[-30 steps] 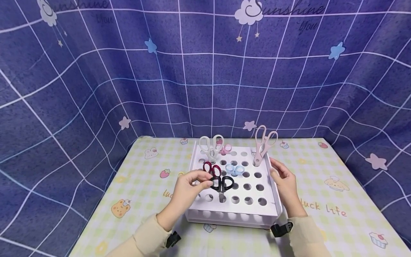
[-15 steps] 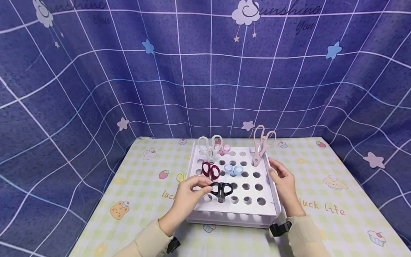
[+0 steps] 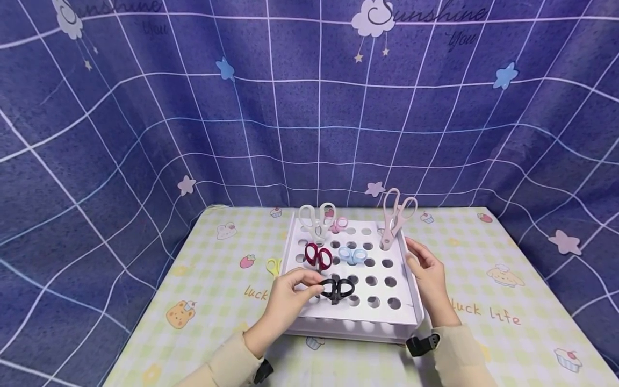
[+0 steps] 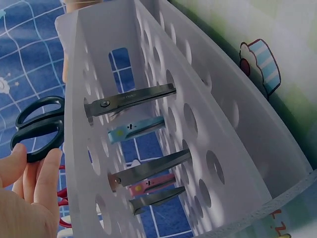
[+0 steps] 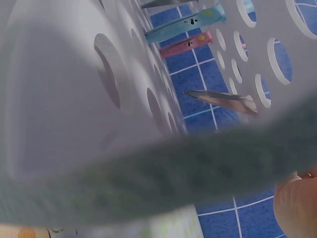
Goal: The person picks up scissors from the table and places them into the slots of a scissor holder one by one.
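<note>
My left hand (image 3: 290,293) pinches a handle loop of the black scissors (image 3: 336,294) between thumb and fingers. These scissors stand at the front left of a white rack (image 3: 338,314) with rows of round holes. In the left wrist view their blade (image 4: 131,100) points down through the upper plate into a hole of the lower plate. My right hand (image 3: 429,279) grips the rack's right side, thumb at the edge, the fingers partly hidden. Behind the black pair stand dark red scissors (image 3: 318,260) and light blue scissors (image 3: 353,257).
White scissors (image 3: 318,232) and small pink scissors (image 3: 335,228) stand at the rack's back left, large pale pink scissors (image 3: 389,236) at its back right. Yellow scissors (image 3: 275,273) show beyond the left edge. A checked cloth (image 3: 213,279) covers the table; a blue curtain (image 3: 300,107) hangs behind.
The black scissors have sunk into their hole, so their blades no longer show above the plate from the head. My left hand has moved down with them; my right hand has stayed put.
</note>
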`<action>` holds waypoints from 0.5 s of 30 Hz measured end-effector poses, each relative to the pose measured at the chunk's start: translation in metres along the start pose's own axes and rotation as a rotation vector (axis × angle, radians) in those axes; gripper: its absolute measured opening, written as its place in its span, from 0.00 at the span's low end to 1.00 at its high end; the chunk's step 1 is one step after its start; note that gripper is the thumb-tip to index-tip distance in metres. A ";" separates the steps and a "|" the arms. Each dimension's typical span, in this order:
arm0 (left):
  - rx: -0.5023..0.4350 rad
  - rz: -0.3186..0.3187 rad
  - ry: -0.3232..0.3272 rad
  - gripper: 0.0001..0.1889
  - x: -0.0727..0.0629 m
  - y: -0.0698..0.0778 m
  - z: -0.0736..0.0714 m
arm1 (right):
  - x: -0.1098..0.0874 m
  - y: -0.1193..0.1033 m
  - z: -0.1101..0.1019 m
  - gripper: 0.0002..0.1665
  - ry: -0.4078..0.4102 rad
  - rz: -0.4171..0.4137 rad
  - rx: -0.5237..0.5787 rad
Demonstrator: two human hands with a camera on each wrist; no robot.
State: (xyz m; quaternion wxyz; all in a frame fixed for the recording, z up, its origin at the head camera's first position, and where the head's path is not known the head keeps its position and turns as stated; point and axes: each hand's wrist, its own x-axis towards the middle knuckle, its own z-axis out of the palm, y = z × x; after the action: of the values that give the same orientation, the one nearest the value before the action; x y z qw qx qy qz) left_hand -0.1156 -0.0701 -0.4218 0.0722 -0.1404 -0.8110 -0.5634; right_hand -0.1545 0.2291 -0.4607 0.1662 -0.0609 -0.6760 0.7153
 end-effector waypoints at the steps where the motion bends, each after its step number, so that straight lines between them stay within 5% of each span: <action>1: 0.000 0.002 0.001 0.08 0.000 0.000 0.000 | 0.000 0.000 0.000 0.22 0.002 0.002 0.000; 15: -0.030 -0.025 0.006 0.07 -0.001 0.002 0.000 | 0.001 0.003 0.000 0.23 0.002 -0.049 0.003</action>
State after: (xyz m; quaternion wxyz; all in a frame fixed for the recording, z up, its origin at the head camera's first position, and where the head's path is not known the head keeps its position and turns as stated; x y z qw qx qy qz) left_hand -0.1138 -0.0698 -0.4205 0.0656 -0.1297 -0.8038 -0.5768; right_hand -0.1558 0.2288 -0.4640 0.1845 -0.0449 -0.6760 0.7120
